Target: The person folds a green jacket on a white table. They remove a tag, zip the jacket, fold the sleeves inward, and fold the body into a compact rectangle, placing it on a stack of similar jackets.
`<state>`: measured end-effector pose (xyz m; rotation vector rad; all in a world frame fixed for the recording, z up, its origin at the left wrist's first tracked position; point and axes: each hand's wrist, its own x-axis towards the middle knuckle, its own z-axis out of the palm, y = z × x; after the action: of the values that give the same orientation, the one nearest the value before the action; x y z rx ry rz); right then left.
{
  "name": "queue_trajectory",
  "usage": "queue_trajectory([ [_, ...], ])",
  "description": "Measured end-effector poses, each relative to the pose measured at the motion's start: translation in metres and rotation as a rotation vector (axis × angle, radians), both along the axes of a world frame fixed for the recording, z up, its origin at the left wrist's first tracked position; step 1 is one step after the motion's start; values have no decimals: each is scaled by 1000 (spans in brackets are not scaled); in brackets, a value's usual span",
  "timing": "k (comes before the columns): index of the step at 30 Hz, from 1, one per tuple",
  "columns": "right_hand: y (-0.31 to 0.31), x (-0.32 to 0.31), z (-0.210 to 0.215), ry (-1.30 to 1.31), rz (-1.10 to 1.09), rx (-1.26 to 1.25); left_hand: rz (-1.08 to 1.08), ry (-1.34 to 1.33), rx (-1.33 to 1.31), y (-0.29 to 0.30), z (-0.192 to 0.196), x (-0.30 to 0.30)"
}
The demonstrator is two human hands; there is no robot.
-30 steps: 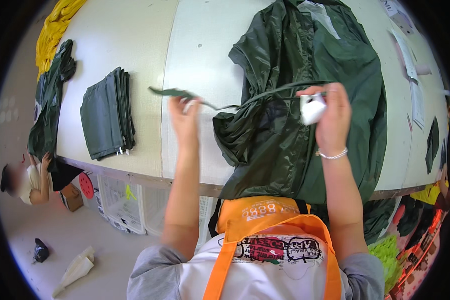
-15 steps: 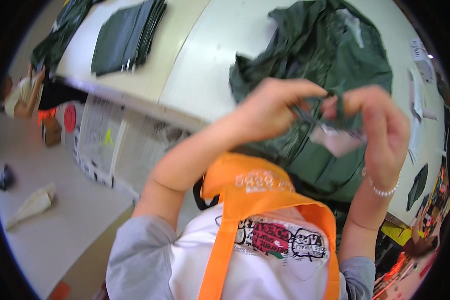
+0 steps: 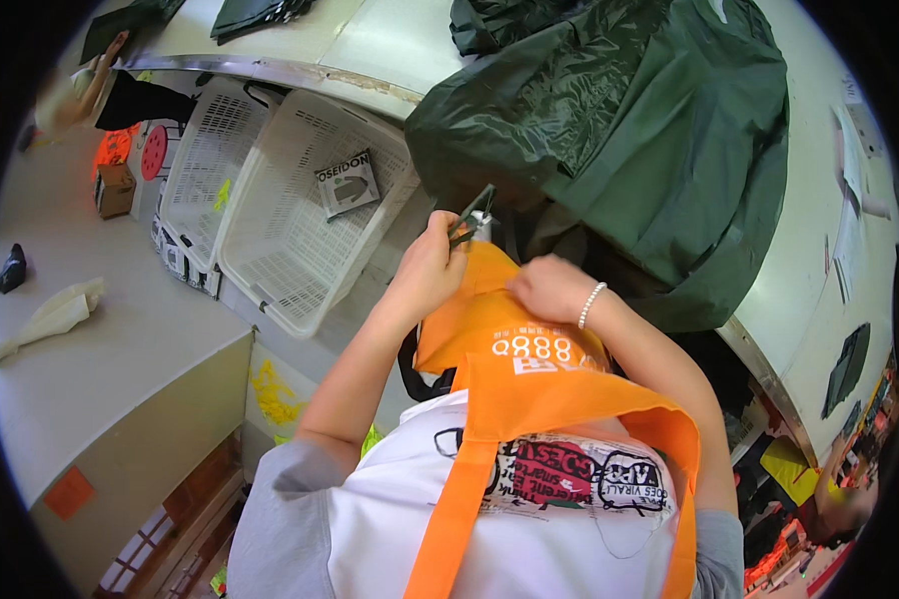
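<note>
My left hand [image 3: 432, 268] is closed around a narrow dark green strip-like piece [image 3: 469, 215] whose exact kind I cannot make out. It is held up beside the top of my orange apron's front panel [image 3: 554, 344]. My right hand [image 3: 557, 290] is against that apron, its fingers bent and closed on the fabric, the tips partly hidden. Beyond both hands, a shiny dark green garment [image 3: 609, 130] lies heaped on the white table [image 3: 370, 50] and droops over its near edge.
White plastic baskets [image 3: 305, 290] stand at left below the table; one holds a flat printed packet [image 3: 348, 185]. Folded dark garments [image 3: 255, 15] lie at the far left of the table. A person [image 3: 70, 95] is beyond. Papers [image 3: 849, 190] and a dark folded item [image 3: 847, 369] are at right.
Both hands have come down and closer to me, from over the garment to the apron. The garment now drapes over the table edge. The pale tag between my hands is no longer in sight.
</note>
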<state>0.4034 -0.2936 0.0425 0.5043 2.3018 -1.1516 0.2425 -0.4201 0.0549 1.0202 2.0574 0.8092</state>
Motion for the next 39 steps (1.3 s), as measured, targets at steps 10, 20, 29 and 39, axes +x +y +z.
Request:
queue_trajectory([
  [10, -43, 55, 53, 817, -732, -262, -265, -674, 164, 30, 75, 79],
  [20, -28, 151, 30, 694, -1244, -984, -266, 220, 320, 50, 66, 105],
  [29, 12, 184, 83, 1275, -1271, -946, -505, -755, -22, 26, -19, 176],
  [39, -80, 151, -21, 574, -772, -451, 20, -1163, -225, -14, -3, 140],
])
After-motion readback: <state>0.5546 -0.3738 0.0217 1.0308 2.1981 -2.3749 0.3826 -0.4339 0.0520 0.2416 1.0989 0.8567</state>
